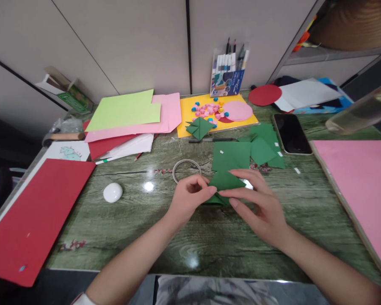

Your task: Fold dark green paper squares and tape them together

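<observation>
A folded piece of green paper (pixel 225 181) is between my two hands, just above the front middle of the table. My left hand (pixel 192 195) pinches its left edge between thumb and curled fingers. From the right, my right hand (pixel 262 207) holds the same paper, with the index fingertip near my left thumb and the thumb at the lower edge. Part of the lower fold is hidden by my fingers. Right behind it lies a green sheet (pixel 231 154), with more green pieces (pixel 263 150) to its right. A tape ring (pixel 174 171) rests beside my left hand.
A white round object (pixel 113 192) and red sheet (pixel 47 212) lie left. Behind are coloured papers (pixel 123 110), a yellow sheet (pixel 186 106) with small pink and blue balls, a folded green shape (pixel 199 128) and a marker pack (pixel 227 78). Right are a phone (pixel 292 133) and pink sheet (pixel 362 182).
</observation>
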The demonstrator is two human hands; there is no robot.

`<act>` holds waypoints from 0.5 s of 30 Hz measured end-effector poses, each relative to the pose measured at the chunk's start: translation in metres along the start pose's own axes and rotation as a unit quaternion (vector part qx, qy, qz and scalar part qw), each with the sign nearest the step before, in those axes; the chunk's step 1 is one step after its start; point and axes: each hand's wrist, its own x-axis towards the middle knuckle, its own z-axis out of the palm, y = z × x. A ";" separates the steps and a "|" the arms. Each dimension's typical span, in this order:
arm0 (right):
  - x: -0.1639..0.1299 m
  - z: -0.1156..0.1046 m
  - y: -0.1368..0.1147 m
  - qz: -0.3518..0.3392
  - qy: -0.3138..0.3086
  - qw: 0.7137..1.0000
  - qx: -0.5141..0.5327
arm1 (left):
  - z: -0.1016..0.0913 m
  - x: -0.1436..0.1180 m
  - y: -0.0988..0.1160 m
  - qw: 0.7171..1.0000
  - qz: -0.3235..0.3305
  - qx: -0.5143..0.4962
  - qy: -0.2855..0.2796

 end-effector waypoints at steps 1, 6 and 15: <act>0.000 -0.001 0.000 0.013 -0.006 1.000 0.006 | -0.001 0.000 0.000 1.000 -0.002 0.000 0.005; 0.001 -0.005 0.001 0.059 -0.032 0.997 0.040 | -0.002 0.001 0.000 1.000 0.001 0.013 0.024; 0.001 -0.003 -0.001 0.058 -0.030 0.997 0.035 | -0.001 -0.002 0.001 0.996 0.006 0.063 0.056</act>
